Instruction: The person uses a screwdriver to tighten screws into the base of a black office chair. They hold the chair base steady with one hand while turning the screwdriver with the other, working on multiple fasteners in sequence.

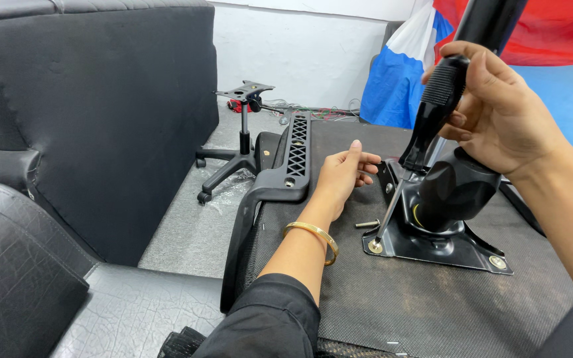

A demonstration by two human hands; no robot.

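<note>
My right hand [499,113] grips the black ribbed handle of a screwdriver [426,126]. Its shaft runs down to a screw at the front left corner of a black metal mounting plate [432,248]. That plate lies on the dark mesh underside of an office chair seat [379,298]. My left hand [343,176], with a gold bangle on the wrist, hovers above the seat just left of the plate, fingers loosely curled and holding nothing. A loose bolt [367,224] lies on the mesh between my left hand and the plate.
A black armrest [286,166] runs along the seat's left edge. A wheeled chair base [241,149] with an upright post stands on the grey floor behind. A black padded sofa [94,132] fills the left. A red, white and blue cloth [419,59] hangs at the back right.
</note>
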